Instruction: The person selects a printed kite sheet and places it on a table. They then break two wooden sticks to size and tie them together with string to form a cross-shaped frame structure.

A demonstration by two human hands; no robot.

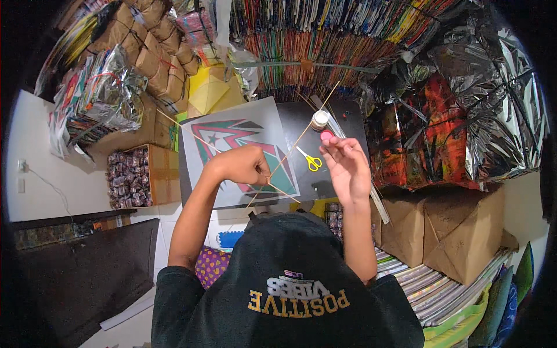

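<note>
My left hand (246, 164) is closed on two thin bamboo sticks (306, 132) where they cross, above the sheet. The sticks form a long X whose ends reach past the sheet. My right hand (349, 171) is raised over the table's right side, with its fingertips drawn together at a small pink round thing (326, 135), which looks pinched; its kind is unclear. Beneath the sticks lies a whitish sheet (270, 113) with a red, green and black angular pattern and a star. Scissors (312, 161) with yellow handles rest between the sheet and my right hand.
A small white-topped jar (319, 119) stands on the dark table (342, 110), near some long strips. Stacked colourful sheets (301, 46) rise behind it. Foil-wrapped bundles (429, 133) crowd the right, above brown cartons (452, 226). An open carton (164, 174) of small packets stands left.
</note>
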